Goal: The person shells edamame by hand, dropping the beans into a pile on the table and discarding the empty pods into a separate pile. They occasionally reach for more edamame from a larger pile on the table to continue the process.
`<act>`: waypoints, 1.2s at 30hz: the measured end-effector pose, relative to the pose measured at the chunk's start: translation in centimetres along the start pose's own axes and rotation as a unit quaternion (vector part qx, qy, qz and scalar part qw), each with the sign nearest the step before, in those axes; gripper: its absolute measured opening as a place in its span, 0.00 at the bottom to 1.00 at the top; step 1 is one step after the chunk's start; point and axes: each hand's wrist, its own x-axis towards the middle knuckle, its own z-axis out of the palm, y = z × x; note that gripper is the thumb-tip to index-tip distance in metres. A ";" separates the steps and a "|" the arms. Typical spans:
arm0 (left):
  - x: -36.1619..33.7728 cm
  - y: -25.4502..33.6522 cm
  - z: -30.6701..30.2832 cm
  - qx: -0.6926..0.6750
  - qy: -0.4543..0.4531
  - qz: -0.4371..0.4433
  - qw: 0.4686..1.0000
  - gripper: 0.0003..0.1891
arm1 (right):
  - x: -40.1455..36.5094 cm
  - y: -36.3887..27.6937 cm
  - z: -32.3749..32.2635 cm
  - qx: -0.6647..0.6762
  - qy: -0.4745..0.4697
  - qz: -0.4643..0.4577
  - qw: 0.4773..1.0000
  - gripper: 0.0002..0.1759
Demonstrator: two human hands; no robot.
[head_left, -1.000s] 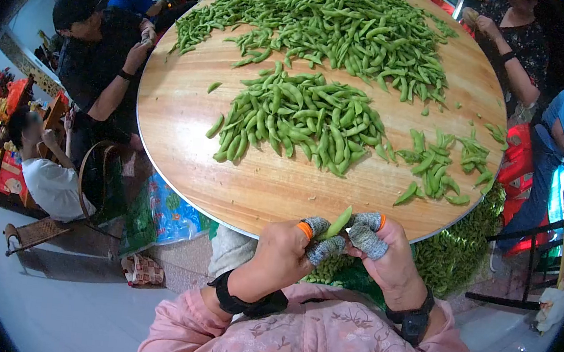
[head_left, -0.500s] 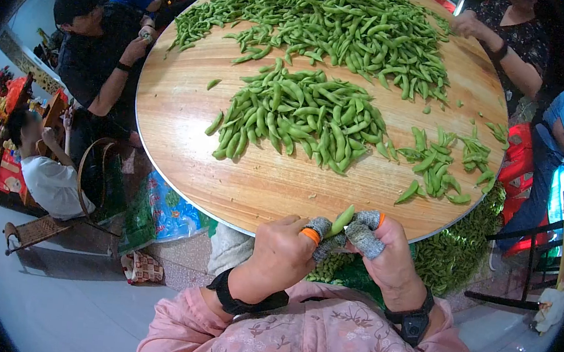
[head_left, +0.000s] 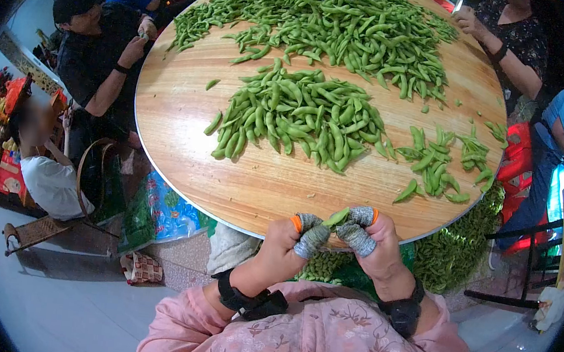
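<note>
A single green soybean pod [head_left: 337, 217] is pinched between my two hands just over the table's near edge. My left hand [head_left: 287, 243] grips its left end, with grey finger covers and an orange band on the fingers. On the pod's right end, my right hand [head_left: 377, 247] is closed, its thumb and finger in similar covers. Beyond them a pile of pods [head_left: 301, 117] lies on the round wooden table [head_left: 191, 133]. To its right is a smaller scatter of pods [head_left: 432, 163]. Shelled beans [head_left: 324, 267] show below my hands.
A large heap of pods [head_left: 338, 18] covers the table's far side. A person in black [head_left: 96, 56] sits at the left, another person [head_left: 511, 49] at the far right. Many pods [head_left: 454, 254] lie below the table's right edge. A wicker chair [head_left: 46, 222] stands at lower left.
My hands have drawn level, the left turning and shifting slightly right. The pod now lies flatter and lower-left, with both hands' fingertips on it.
</note>
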 end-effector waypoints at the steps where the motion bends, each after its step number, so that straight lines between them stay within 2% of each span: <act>1: -0.1 -0.2 0.0 0.000 0.000 0.000 1.000 0.08 | 0.1 0.0 0.0 -0.026 -0.016 -0.024 0.999 0.08; 3: -0.4 -0.4 0.0 -0.180 -0.017 -0.098 0.979 0.11 | 0.3 0.6 -0.5 -0.061 -0.022 -0.058 0.996 0.06; 4: -0.4 -0.3 0.0 -0.180 -0.017 -0.098 0.979 0.11 | 0.4 0.8 -0.7 -0.097 -0.027 -0.092 0.991 0.04; 6: -0.4 -0.1 0.0 -0.381 0.009 -0.250 0.890 0.14 | 0.4 0.6 -0.7 -0.072 -0.039 -0.079 0.994 0.04; 7: -0.4 0.0 0.0 -0.381 0.009 -0.249 0.890 0.14 | 0.4 0.4 -0.6 -0.047 -0.050 -0.066 0.995 0.04; 8: -0.4 0.0 -0.1 -0.336 -0.006 -0.214 0.917 0.14 | 0.4 -0.1 -0.5 -0.047 -0.050 -0.067 0.995 0.04; 9: -0.4 0.0 -0.1 -0.289 -0.020 -0.178 0.940 0.14 | 0.4 -0.9 -0.3 -0.072 -0.043 -0.041 0.996 0.03; 10: -0.4 0.0 0.1 -0.290 -0.020 -0.179 0.940 0.14 | 0.3 -1.5 -0.1 -0.098 -0.035 -0.014 0.994 0.03; 12: 0.0 0.2 0.4 -0.101 -0.035 -0.045 0.993 0.13 | 0.3 -1.9 0.0 -0.114 -0.031 0.000 0.993 0.03; 15: 0.2 0.2 0.3 -0.071 -0.054 -0.021 0.996 0.11 | 0.3 -2.2 0.2 -0.124 -0.028 0.017 0.992 0.03; 16: 0.2 -0.1 0.0 -0.071 -0.055 -0.020 0.996 0.11 | 0.3 -2.2 0.2 -0.116 -0.028 0.020 0.993 0.03; 18: 0.1 -0.9 -0.9 -0.230 -0.114 -0.150 0.955 0.10 | 0.4 -1.6 -0.2 -0.099 -0.043 0.006 0.994 0.03; 20: 0.1 0.0 -0.8 -0.190 -0.100 -0.151 0.965 0.11 | 0.5 -1.6 -0.3 -0.081 -0.061 -0.010 0.995 0.03; 23: 0.3 0.7 -0.7 -0.126 -0.093 -0.137 0.978 0.12 | 0.6 -1.8 -0.2 -0.059 -0.065 0.027 0.996 0.04; 28: 0.4 0.9 -0.7 -0.108 -0.105 -0.135 0.979 0.10 | 0.5 -2.4 0.2 -0.184 -0.051 -0.030 0.981 0.05; 32: 0.2 0.6 -0.6 -0.102 -0.109 -0.120 0.981 0.06 | 0.4 -2.1 -0.1 -0.212 -0.037 -0.044 0.976 0.05; 35: 0.0 0.2 -1.1 -0.088 -0.110 -0.122 0.983 0.07 | 0.3 -2.0 -0.2 -0.212 0.010 -0.043 0.976 0.03; 36: 0.1 0.3 -1.4 -0.078 -0.104 -0.129 0.983 0.08 | 0.4 -2.3 -0.4 -0.251 0.025 -0.050 0.966 0.03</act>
